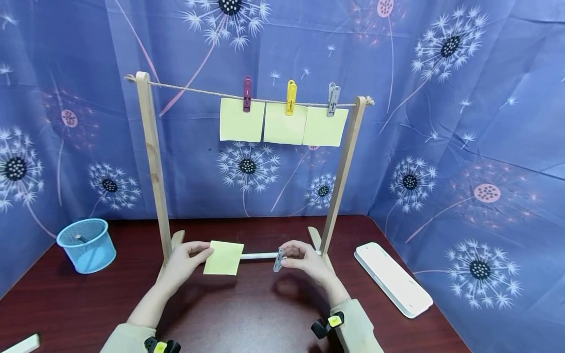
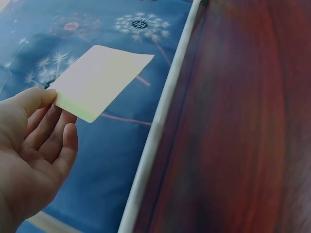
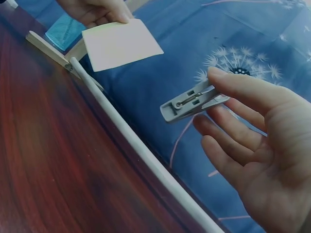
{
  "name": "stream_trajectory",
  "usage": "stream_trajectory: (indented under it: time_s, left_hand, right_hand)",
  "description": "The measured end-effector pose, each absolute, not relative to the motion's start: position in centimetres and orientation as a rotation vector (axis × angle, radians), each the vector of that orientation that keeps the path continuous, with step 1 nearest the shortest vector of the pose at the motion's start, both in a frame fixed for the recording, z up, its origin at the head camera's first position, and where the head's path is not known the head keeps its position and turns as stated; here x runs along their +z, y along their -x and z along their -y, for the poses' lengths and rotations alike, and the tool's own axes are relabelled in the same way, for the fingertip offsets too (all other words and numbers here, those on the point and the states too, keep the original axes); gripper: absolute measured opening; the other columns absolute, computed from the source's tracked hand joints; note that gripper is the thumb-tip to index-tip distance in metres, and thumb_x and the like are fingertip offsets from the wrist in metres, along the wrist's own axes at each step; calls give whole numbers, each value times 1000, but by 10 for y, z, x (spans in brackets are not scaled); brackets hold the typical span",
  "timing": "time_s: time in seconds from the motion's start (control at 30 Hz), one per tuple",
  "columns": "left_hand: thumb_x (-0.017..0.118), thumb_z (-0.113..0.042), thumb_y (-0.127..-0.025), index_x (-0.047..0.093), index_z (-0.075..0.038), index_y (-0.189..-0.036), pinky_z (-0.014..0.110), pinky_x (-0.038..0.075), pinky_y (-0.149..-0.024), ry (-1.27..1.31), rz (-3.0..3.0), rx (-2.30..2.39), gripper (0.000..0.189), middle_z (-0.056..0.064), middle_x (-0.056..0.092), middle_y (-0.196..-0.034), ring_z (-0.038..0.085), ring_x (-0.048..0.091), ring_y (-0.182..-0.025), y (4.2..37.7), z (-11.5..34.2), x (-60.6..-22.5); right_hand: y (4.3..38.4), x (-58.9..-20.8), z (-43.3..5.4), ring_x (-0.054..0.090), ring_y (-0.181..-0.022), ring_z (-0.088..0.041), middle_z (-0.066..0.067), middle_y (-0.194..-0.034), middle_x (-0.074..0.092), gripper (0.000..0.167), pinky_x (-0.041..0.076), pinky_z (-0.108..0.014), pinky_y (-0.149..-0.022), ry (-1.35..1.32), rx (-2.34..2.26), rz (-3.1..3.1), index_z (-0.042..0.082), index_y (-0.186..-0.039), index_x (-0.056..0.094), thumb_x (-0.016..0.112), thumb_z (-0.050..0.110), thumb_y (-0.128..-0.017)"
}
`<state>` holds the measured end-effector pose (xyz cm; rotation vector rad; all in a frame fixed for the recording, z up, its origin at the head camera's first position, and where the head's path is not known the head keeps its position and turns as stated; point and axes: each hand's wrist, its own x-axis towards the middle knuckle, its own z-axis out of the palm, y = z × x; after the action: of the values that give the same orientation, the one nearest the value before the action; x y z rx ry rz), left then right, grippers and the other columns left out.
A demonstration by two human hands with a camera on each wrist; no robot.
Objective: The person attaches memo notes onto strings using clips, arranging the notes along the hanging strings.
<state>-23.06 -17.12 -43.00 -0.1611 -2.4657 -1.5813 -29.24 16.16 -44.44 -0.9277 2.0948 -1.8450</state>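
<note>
My left hand (image 1: 182,262) pinches a yellow sticky note (image 1: 223,258) by its left edge, between thumb and fingers, above the table. In the left wrist view the sticky note (image 2: 99,80) bends slightly, with a greener strip near the thumb. To the right, my right hand (image 1: 305,262) pinches a grey clothespin (image 1: 278,260) by its handle end. The right wrist view shows that clothespin (image 3: 189,101) with nothing in its tip, apart from the note. Three more sticky notes hang from a string (image 1: 194,90), held by a purple clothespin (image 1: 247,94), a yellow clothespin (image 1: 291,98) and a grey clothespin (image 1: 333,99).
The string runs between two wooden posts (image 1: 154,162), joined low down by a white rod (image 1: 258,256). A blue mesh basket (image 1: 94,252) stands at the left on the dark red table (image 1: 216,314). At the right lies a white tray (image 1: 393,279). Blue patterned cloth hangs behind.
</note>
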Motion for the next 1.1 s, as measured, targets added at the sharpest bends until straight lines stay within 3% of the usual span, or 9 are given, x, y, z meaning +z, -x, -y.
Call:
stream_trajectory:
  time_s: [0.3,0.6,0.9,1.1]
  left_hand:
    - [67,-19,-93,70,5,-112,15,50,-72,150,2397,-1430,31,19,72,-106,-11,59,-82,230,190,-407]
    - [68,-16,-92,71,5,-108,7,44,-68,181,2293,-1241,27,22,73,-100,-18,54,-80,228,204,-379]
    - [66,-20,-93,70,4,-112,6,46,-65,206,2286,-1178,31,23,72,-103,-22,52,-78,222,209,-338]
    - [64,-24,-95,68,4,-116,5,44,-67,230,2282,-1147,35,24,71,-107,-25,50,-79,222,212,-312]
  right_hand:
    - [297,-421,-148,65,-95,-3,4,-102,64,45,54,-21,-80,916,-1938,-2153,-18,-122,50,69,0,-85]
    - [301,-368,-127,67,-96,-4,-31,-113,64,39,57,-27,-81,1063,-1858,-2182,-12,-121,55,69,-2,-85]
    - [301,-298,-97,69,-101,-28,-22,-112,67,39,56,-35,-88,1357,-1729,-2417,-5,-120,60,72,0,-84]
    - [298,-247,-79,68,-102,-31,-22,-112,67,38,56,-32,-89,1532,-1650,-2493,-6,-121,60,71,0,-85]
